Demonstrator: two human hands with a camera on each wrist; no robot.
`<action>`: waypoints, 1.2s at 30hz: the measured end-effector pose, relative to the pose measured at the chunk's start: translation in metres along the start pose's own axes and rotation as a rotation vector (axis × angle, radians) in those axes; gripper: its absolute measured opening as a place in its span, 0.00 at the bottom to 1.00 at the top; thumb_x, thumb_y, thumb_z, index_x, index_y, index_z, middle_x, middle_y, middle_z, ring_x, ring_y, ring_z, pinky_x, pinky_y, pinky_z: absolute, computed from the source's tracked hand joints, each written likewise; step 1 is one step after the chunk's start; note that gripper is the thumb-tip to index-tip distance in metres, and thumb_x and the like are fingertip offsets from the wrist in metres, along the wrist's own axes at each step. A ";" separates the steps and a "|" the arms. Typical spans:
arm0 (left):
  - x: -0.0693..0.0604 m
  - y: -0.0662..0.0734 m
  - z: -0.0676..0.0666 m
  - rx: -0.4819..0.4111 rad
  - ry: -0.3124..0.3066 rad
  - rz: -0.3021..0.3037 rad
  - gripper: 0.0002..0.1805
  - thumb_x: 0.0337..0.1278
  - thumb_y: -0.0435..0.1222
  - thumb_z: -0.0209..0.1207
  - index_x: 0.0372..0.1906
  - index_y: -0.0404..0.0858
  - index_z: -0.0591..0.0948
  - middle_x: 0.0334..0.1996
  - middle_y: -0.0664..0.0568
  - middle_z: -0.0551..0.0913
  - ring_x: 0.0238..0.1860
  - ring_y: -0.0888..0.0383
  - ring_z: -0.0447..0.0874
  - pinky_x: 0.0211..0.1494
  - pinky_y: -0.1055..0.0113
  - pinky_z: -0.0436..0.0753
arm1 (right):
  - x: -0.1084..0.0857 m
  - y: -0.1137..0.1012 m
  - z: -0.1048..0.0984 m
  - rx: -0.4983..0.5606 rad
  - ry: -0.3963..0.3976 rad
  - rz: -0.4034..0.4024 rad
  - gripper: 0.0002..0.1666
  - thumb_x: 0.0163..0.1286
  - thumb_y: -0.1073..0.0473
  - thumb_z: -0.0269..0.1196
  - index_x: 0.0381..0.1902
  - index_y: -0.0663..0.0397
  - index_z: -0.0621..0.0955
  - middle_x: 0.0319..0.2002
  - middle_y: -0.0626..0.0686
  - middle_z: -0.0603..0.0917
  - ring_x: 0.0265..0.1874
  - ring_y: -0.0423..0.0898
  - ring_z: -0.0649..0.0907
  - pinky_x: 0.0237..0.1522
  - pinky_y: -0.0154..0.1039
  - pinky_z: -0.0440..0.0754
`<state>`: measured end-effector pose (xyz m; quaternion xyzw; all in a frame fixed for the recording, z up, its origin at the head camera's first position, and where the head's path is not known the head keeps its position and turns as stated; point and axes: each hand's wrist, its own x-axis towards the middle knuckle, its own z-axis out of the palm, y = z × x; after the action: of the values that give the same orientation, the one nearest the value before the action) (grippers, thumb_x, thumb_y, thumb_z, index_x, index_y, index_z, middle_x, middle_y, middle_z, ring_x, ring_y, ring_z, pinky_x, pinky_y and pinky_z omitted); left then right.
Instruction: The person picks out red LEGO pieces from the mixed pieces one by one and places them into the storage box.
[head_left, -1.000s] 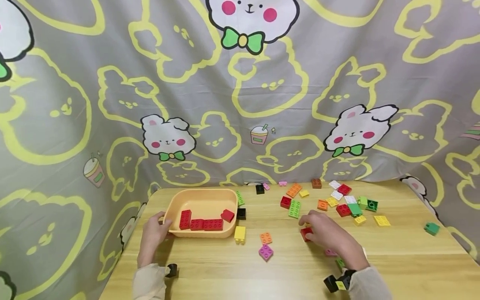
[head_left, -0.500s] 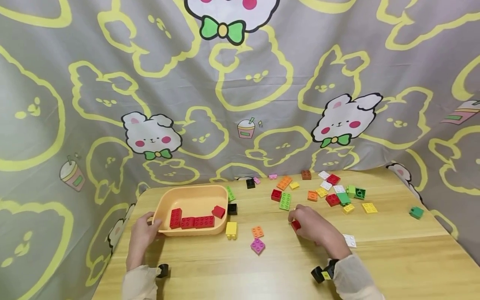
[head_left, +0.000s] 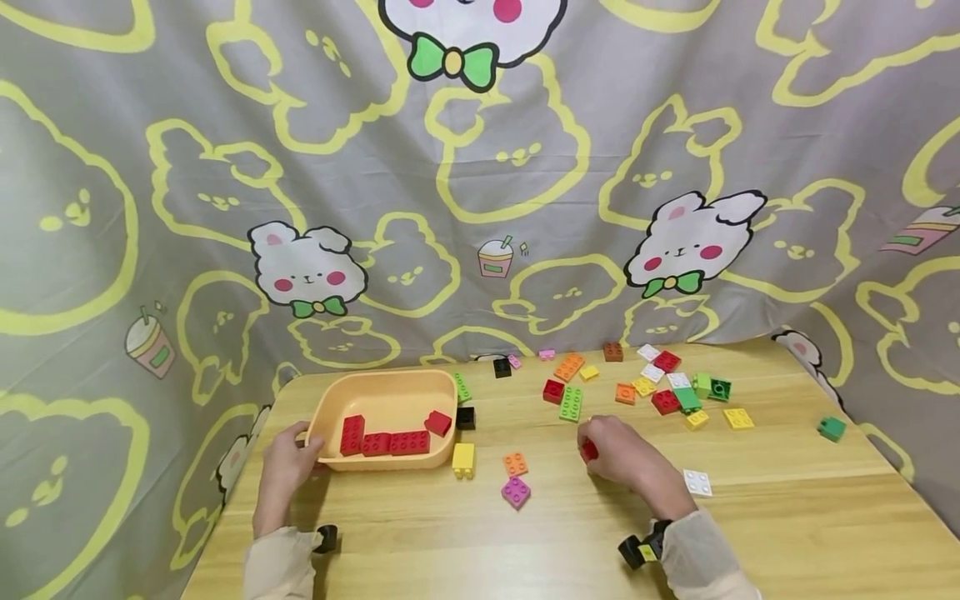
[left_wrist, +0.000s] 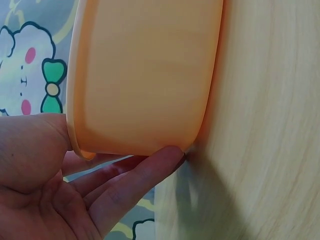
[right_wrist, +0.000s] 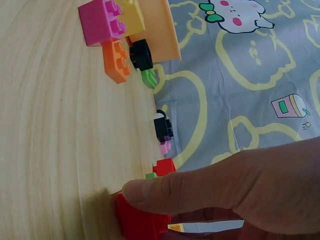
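My left hand (head_left: 287, 468) grips the left end of the orange tray (head_left: 322, 433), thumb over the rim and fingers beneath; the left wrist view shows the fingers (left_wrist: 145, 182) against the tray's outer wall (left_wrist: 145, 75). Inside the tray lie several red bricks (head_left: 408, 442). My right hand (head_left: 626, 458) pinches a red brick (head_left: 589, 450) at the table, right of the orange brick (head_left: 515, 463) and the purple brick (head_left: 516, 492). In the right wrist view the thumb (right_wrist: 165, 192) presses on the red brick (right_wrist: 137, 220), whose lower part leaves the frame.
A yellow brick (head_left: 463, 460) and a black brick (head_left: 466, 417) stand by the tray's right side. Loose bricks of several colours, among them a light green one (head_left: 571, 403), lie toward the back right. A white brick (head_left: 697, 482) is beside my right wrist. A patterned curtain (head_left: 525, 250) hangs behind the table.
My right hand has shifted slightly with the red brick, and the white brick beside its wrist has come into view. My left hand still grips the tray. The head view has turned somewhat.
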<state>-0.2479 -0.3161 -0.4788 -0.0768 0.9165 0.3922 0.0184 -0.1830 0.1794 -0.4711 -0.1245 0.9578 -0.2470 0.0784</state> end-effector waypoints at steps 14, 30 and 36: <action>0.003 -0.003 -0.001 0.012 0.000 0.001 0.23 0.69 0.33 0.51 0.64 0.23 0.72 0.51 0.18 0.79 0.30 0.47 0.91 0.29 0.60 0.91 | 0.013 -0.001 -0.001 0.025 0.029 0.001 0.06 0.59 0.69 0.71 0.31 0.56 0.83 0.27 0.49 0.80 0.28 0.43 0.76 0.30 0.36 0.79; 0.000 0.002 0.005 -0.046 -0.012 -0.003 0.23 0.68 0.30 0.51 0.63 0.22 0.73 0.49 0.17 0.80 0.31 0.46 0.91 0.30 0.59 0.91 | 0.005 0.007 -0.011 0.000 0.152 -0.073 0.11 0.58 0.68 0.72 0.41 0.61 0.86 0.32 0.50 0.82 0.31 0.42 0.78 0.33 0.37 0.83; 0.000 0.002 0.004 -0.041 0.020 0.000 0.22 0.68 0.30 0.52 0.63 0.23 0.73 0.49 0.18 0.80 0.31 0.46 0.91 0.30 0.59 0.91 | 0.009 0.002 -0.010 -0.013 0.198 -0.141 0.16 0.59 0.66 0.73 0.45 0.64 0.86 0.37 0.53 0.86 0.36 0.44 0.83 0.37 0.41 0.87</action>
<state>-0.2481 -0.3122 -0.4804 -0.0809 0.9084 0.4101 0.0076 -0.1944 0.1834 -0.4645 -0.1670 0.9513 -0.2566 -0.0347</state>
